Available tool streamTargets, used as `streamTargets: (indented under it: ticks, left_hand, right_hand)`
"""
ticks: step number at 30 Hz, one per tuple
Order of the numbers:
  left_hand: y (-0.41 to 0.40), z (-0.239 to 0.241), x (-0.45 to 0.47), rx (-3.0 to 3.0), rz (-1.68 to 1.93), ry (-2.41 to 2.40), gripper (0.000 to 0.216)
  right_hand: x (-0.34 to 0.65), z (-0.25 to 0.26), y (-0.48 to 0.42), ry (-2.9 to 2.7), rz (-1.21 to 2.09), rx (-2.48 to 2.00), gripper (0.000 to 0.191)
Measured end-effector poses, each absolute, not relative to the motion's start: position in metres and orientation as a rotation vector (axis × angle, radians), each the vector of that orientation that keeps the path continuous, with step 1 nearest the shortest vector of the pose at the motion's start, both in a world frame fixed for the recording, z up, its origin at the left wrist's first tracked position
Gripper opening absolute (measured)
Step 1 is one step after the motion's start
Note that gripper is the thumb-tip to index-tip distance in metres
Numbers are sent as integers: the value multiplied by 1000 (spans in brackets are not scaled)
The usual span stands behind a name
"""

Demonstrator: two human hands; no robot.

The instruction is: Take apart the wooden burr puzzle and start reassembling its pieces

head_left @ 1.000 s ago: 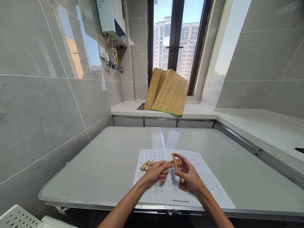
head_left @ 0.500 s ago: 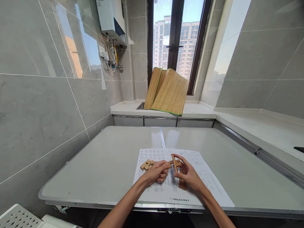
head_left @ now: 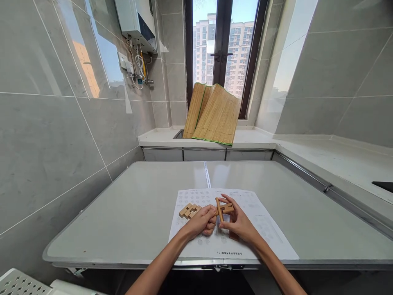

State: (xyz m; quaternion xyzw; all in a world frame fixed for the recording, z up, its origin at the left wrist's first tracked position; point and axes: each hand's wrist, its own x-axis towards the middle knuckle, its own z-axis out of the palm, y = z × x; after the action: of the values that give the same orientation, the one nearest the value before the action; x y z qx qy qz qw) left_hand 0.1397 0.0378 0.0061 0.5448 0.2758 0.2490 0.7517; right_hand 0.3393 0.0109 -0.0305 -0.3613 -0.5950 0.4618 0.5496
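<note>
Both my hands work over a printed paper sheet (head_left: 260,229) on the grey table (head_left: 138,205). My left hand (head_left: 201,221) is closed around one end of a horizontal wooden puzzle bar (head_left: 227,209). My right hand (head_left: 239,223) pinches an upright wooden stick (head_left: 219,209) that crosses that bar. Just left of my left hand, a small group of notched wooden pieces (head_left: 189,210) lies on the sheet.
A rolled bamboo mat (head_left: 215,112) leans against the window on the white counter (head_left: 254,139) behind the table. A wall-mounted water heater (head_left: 135,20) hangs at the upper left. A white perforated object (head_left: 18,282) sits at the lower left corner.
The wooden piece lying on the sheet under my right hand is no longer visible. My hands and the crossed sticks have stayed together; the camera view has tilted slightly.
</note>
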Motion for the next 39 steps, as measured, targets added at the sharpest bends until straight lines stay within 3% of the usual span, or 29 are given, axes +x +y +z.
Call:
streamTargets:
  ticks: [39]
  left_hand:
    - [36, 21, 135, 1144, 428, 531, 44]
  right_hand:
    - [338, -23, 9, -1385, 1231, -751, 91]
